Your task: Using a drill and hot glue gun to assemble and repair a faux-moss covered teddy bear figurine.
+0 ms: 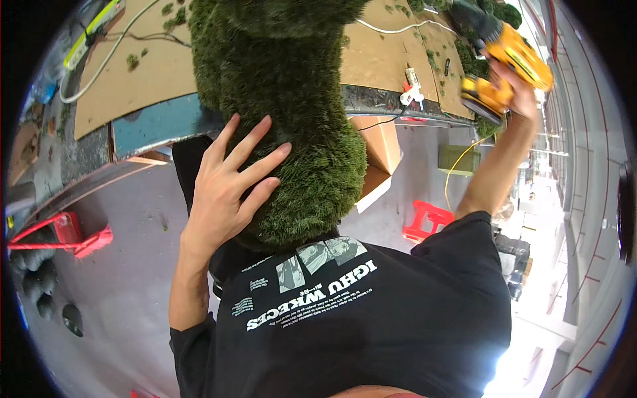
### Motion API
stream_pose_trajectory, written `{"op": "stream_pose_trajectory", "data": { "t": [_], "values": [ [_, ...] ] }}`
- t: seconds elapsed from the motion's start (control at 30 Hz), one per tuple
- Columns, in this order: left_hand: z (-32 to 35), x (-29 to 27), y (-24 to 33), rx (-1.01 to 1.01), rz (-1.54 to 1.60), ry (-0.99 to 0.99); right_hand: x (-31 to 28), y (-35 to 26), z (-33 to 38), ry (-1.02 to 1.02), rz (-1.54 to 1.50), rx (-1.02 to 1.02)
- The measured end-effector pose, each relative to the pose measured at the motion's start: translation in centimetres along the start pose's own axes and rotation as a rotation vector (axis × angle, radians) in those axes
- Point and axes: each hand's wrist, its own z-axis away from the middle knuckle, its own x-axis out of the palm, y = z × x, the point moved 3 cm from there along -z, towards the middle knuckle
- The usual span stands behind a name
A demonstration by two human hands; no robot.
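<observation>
Topiary form point(282, 99), thickly covered in dark green artificial grass, stands directly in front of the person, its rounded lower end close to the black T-shirt point(371, 318) and its upper part running out of the top of the view. It lies between the two hands, touching only the left one. The left hand point(222, 186) is open, fingers spread and laid against the form's left side, the fingertips on the grassy pile; it grasps nothing else that shows. Raised well apart to the right, the right hand point(519, 89) is closed around the handle of a yellow cordless drill point(521, 56), whose dark chuck points up and leftward, away from the form.

Behind the form spreads the tabletop point(166, 119), with brown board point(156, 76) on it and loose green tufts point(133, 62) scattered about. A white glue gun point(411, 94) sits near its front edge, right of the form; a yellow-green power strip point(93, 33) lies far left. Below the tabletop, an open cardboard box point(381, 149) shows just beside the form, and a red stool point(428, 221) stands farther right.
</observation>
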Motion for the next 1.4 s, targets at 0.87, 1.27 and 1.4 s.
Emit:
{"op": "stream_pose_trajectory", "data": {
  "t": [0.87, 1.27, 1.4],
  "values": [
    [0.7, 1.1, -1.3, -0.058, 0.034, -0.042, 16.8, 30.2, -10.2, 0.744, -0.510, -0.084],
    [-0.1, 0.7, -0.8, -0.026, 0.066, -0.067, 10.1, 35.8, 4.0, 0.383, 0.696, 0.846],
    [-0.1, 0.6, -0.8, -0.021, 0.063, -0.040, 9.4, 38.1, 3.5, 0.447, 0.601, 0.900]
  ]
}}
